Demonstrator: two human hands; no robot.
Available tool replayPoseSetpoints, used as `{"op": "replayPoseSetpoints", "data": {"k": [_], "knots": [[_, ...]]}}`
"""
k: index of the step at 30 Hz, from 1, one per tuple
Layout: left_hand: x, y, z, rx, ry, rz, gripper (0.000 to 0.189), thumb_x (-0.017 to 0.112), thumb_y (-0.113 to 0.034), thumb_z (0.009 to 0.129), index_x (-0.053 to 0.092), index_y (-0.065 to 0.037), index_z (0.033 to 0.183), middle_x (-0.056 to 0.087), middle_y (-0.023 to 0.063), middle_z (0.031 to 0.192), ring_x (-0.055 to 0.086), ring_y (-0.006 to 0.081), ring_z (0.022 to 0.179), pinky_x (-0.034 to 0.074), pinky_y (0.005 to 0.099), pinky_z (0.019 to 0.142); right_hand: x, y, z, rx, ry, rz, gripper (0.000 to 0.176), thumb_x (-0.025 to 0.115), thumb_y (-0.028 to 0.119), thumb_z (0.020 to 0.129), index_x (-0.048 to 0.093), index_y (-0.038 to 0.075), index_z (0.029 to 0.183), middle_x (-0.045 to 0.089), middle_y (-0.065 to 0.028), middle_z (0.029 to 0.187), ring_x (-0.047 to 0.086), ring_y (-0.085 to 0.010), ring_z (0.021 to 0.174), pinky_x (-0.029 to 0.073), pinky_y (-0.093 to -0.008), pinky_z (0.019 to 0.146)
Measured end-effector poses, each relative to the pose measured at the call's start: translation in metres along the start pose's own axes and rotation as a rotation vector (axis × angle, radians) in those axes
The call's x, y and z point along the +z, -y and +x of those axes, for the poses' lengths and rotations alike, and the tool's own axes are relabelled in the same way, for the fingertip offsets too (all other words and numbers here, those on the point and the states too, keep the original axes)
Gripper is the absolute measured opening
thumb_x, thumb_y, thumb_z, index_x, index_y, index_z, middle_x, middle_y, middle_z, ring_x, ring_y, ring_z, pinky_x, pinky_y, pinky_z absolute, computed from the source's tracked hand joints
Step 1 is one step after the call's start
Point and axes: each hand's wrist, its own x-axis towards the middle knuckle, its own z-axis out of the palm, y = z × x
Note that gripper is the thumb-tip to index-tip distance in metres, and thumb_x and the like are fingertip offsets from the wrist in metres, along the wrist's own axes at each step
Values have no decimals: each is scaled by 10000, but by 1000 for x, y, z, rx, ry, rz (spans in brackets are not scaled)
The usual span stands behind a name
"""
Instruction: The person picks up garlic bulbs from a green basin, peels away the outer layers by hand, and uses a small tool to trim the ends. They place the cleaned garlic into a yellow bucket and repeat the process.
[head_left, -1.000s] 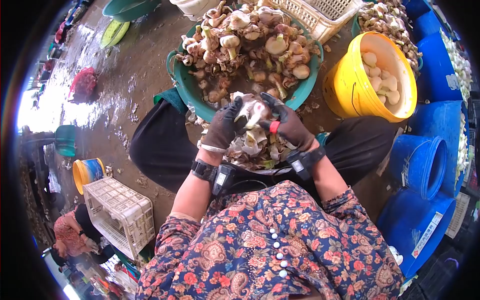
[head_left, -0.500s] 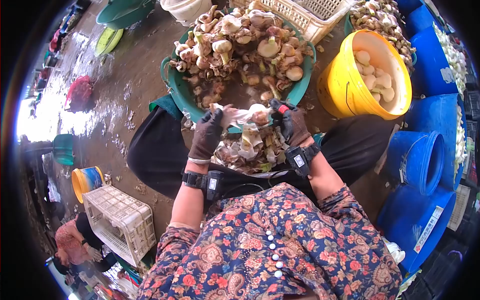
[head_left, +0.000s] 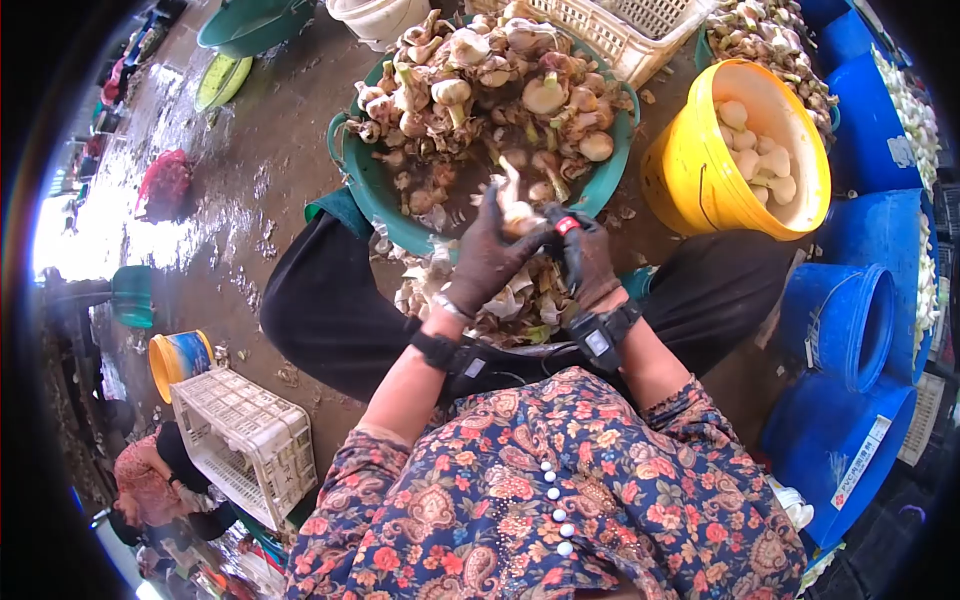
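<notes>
A garlic bulb (head_left: 518, 216) with its stem pointing up is between my gloved hands, over the near edge of a green basin (head_left: 350, 165). My left hand (head_left: 488, 258) is closed around the bulb from the left. My right hand (head_left: 586, 258), with a red band on one finger, is closed against the bulb's right side. Whether a small tool is in its fingers is hidden. Unpeeled garlic bulbs (head_left: 470, 50) are heaped in the basin. Beneath my hands, loose garlic skins (head_left: 500, 310) lie in a pile between my legs.
On the right stands a yellow bucket (head_left: 655, 175) holding peeled bulbs. Blue buckets (head_left: 835, 310) line the far right. White crates (head_left: 640, 40) (head_left: 250, 425) lie at the back and lower left. Another person (head_left: 150, 470) is at the lower left.
My left hand has moved right and in from the stretched skin onto the bulb. The bulb's stem now points up instead of left. My right hand remains beside it.
</notes>
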Motion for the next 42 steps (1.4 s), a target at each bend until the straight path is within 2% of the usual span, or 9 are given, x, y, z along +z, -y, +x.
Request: {"op": "replayPoseSetpoints", "data": {"k": [8,16,19,24,25,26,28,32,42], "knots": [[-1,5,-5,-118,-158,-34,368,512,-354,894,559,-5,1003,632,208,840,634,323,715,501,375,650,7,-12,-16,-347,328,-301,178,635,103,834,632,0,979,635,-29,879,566,-70,794,466,-217,704],[-10,12,-6,-492,-23,-1231,416,392,-384,935,555,-8,1005,628,69,988,619,208,867,496,316,745,14,5,-32,-189,350,-165,231,618,118,851,630,-1,1049,634,-13,875,546,-59,728,449,-198,639],[-21,10,-8,72,-78,3,429,477,-440,884,576,-27,946,632,65,876,617,219,776,488,322,675,17,10,-36,-88,364,-132,245,603,131,859,624,2,1066,628,-23,903,552,-72,737,449,-196,658],[-32,67,7,-774,-537,-556,464,476,-444,901,550,-31,705,495,36,572,503,148,485,399,293,414,-4,-5,-20,215,452,192,280,569,144,882,586,17,1131,623,-23,918,573,-82,772,479,-204,628],[-40,63,8,-758,-417,-449,463,510,-461,881,563,-35,708,505,36,566,498,147,459,397,288,403,-6,3,-33,-468,502,-489,267,547,184,900,581,28,1114,607,-31,864,558,-89,740,465,-194,581],[-51,64,7,-743,-298,-341,466,544,-478,862,575,-39,711,515,36,559,493,147,433,395,282,392,-10,1,-27,-468,498,-492,267,547,184,900,581,28,1114,607,-31,864,558,-89,740,465,-194,581],[-58,49,2,-752,-63,-295,498,602,-473,828,584,7,959,592,89,750,582,161,624,476,275,511,-15,-7,-9,401,413,490,240,541,207,905,585,18,1046,588,-34,824,544,-98,688,460,-181,557],[-36,11,-4,-154,109,-610,727,681,-327,804,304,-37,1354,471,139,1231,489,176,1100,477,310,821,-19,-18,9,643,528,728,234,542,221,906,588,1,968,584,-42,784,545,-104,628,460,-199,525],[-23,8,-8,-73,22,41,477,460,-429,910,498,-65,1215,643,192,850,629,345,829,489,363,684,-2,15,-20,353,435,18,195,511,263,922,558,75,895,532,25,685,468,-54,521,330,-157,436]]}}
